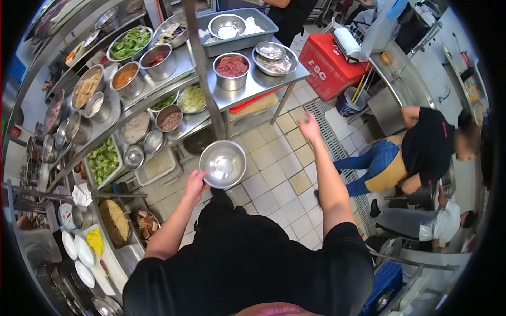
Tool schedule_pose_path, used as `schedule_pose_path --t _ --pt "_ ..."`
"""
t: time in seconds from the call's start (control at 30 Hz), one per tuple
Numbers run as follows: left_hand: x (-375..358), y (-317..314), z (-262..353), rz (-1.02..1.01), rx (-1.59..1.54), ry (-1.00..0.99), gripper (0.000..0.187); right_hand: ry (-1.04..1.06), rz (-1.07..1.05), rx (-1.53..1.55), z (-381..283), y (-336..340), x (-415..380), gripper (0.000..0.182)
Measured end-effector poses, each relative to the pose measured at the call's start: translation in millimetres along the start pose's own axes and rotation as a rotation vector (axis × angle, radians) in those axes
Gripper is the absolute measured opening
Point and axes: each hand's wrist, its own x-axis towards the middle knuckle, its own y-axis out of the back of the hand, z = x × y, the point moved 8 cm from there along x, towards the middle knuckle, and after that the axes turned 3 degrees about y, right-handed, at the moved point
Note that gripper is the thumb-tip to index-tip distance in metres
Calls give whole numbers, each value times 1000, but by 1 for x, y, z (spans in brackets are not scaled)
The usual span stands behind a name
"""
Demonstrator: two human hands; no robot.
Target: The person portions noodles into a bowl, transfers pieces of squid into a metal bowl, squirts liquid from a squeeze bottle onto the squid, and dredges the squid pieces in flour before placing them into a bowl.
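Note:
My left hand (196,185) is closed on the rim of a round stainless steel bowl (223,164). Nothing but light reflections shows inside the bowl, which I hold over the tiled floor. Out in front to the right, my right hand (309,127) is raised with its fingers loosely apart and holds nothing. It is nearest to the corner of a steel table (253,95). On that table stand a steel pot of red meat (232,66), a bowl of pale strips (274,65) with a smaller bowl set in it, and a grey tub (240,45).
To the left, steel shelves (153,100) carry bowls of green peppers (129,43), broccoli (103,162) and other foods. A red box (329,66) and a blue bucket (349,102) stand ahead right. Two people (406,152) are on the right; another stands beyond the table.

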Motion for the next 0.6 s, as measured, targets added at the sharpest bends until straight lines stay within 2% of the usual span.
schedule_pose_path --t 0.03,0.1,0.17,0.23,0.3,0.37,0.4,0.47,0.6 --pt "17 -30 25 -37 -1 -39 10 139 88 -41 -28 3 43 63" --pt "61 -80 72 -97 15 -111 12 242 89 -49 -107 13 100 61" --pt "111 -121 117 -119 41 -181 12 335 69 -155 -137 -3 180 58" --pt "153 -158 164 -108 49 -269 12 310 24 -276 -180 -8 224 56" --pt "193 -184 206 -82 57 -341 13 348 -30 -333 -183 -34 282 56" --pt "225 -204 239 -63 -36 -329 14 386 -83 -381 -180 -62 332 56" --pt "239 -214 256 -66 -71 -326 16 364 -180 -390 -188 -70 342 56" --pt "266 -232 284 -82 -114 -330 15 487 -232 -550 -182 -101 374 56" --pt "293 -260 331 -101 -170 -395 12 544 -473 -720 -158 -153 417 51"
